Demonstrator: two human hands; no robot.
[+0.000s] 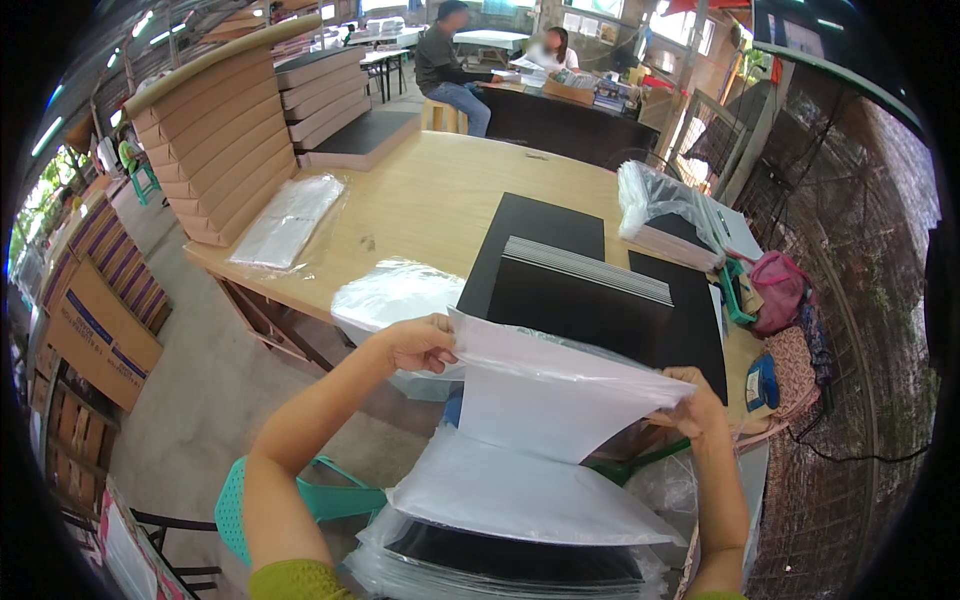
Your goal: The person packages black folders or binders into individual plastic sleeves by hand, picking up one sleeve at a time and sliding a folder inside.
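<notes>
nearest, low in the view, a stack of black sheets in clear wrap point(510, 565) lies below the forearms, with a pale plastic sheet point(520, 495) draped over its top. just above it the left hand point(420, 343) and the right hand point(692, 400) hold up a clear plastic bag point(555, 395) between them. the left hand is clenched on the bag's upper left corner, and the right hand grips its right edge; both are closed on the bag. the bag's long axis runs left to right from one hand to the other, tilting down toward the right, and its body hangs below the hands toward the stack. neither hand is clearly nearer; each has its own end.

just beyond the bag, on the wooden tabletop point(420, 205), sits a pile of black boards point(580, 295) on a larger black sheet, straight ahead of the hands. left of it lies loose crumpled plastic point(395, 295), and further left a flat packet of clear bags point(285, 220) beside tall stacks of brown cardboard point(215, 140). to the right are another plastic-wrapped bundle point(660, 205) and a pink bag point(775, 290). at the far end of the open shed, two people sit at a dark desk point(560, 120).
</notes>
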